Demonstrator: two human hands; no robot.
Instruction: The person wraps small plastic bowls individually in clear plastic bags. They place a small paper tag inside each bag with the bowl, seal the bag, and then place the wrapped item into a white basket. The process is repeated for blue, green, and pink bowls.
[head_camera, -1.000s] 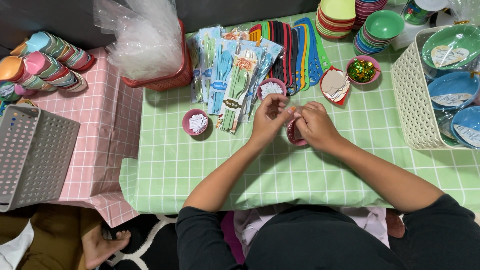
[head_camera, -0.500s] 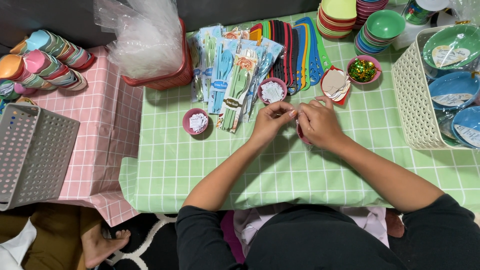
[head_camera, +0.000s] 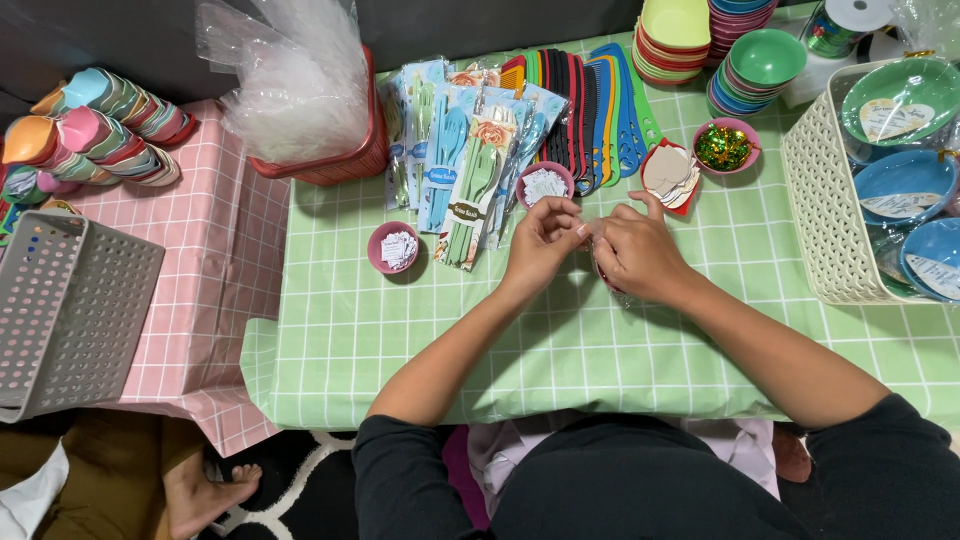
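Both hands have lifted slightly, left hand (head_camera: 540, 238) and right hand (head_camera: 632, 252) pinching a clear crinkled wrapper (head_camera: 598, 232)

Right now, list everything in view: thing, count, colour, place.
table: one, green check cloth, centre
pink cloth: one, left
grey basket: one, far left
cup rows: several cups, mixed colours, upper left
red bin: one, holds clear bags, top
cutlery packs: several, blue and green, top centre
combs: a row, mixed colours, top
small bowls: four, pink or red, mid table
bowl stacks: three, mixed, top right
white basket: one, wrapped bowls inside, right
left hand: at clear wrap
right hand: on small wrapped item
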